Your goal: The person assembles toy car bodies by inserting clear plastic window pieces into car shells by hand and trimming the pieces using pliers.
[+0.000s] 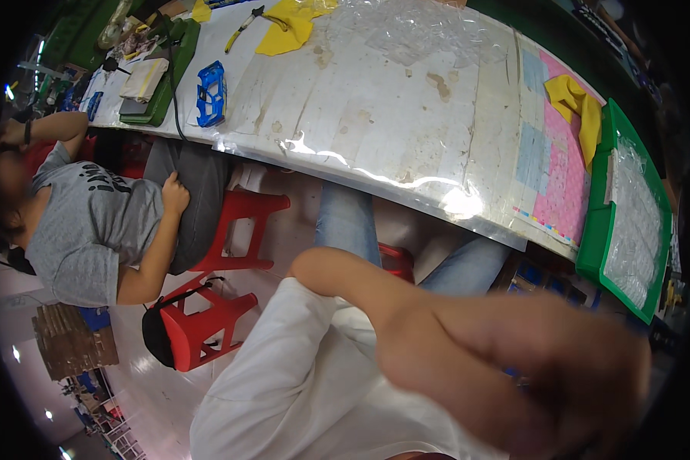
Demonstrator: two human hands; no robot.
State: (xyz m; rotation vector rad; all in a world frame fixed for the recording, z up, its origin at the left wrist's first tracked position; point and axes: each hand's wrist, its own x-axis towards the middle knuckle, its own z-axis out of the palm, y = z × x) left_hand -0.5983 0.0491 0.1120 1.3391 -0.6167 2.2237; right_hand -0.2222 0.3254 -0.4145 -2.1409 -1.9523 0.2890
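My left hand (529,353) is raised very close to the camera at the lower right, with its arm bent across my white shirt. The hand is blurred; its fingers look bent, but whether they hold anything is hidden. My right hand is out of sight. Beyond my knees stretches a worn white worktable (391,146). A blue moulded plastic frame (211,93) lies toward its left, apart from my hand. On the right, a yellow cloth (579,107) rests over a pink printed sheet (563,169), beside a green tray (602,230) of clear plastic pieces (632,222).
A pile of clear plastic pieces (414,27) lies at the table's far side, near another yellow cloth (291,31) and a slim yellow-and-black tool (243,29). To the left sits a person in grey (92,222). Red stools (241,226) stand along that side.
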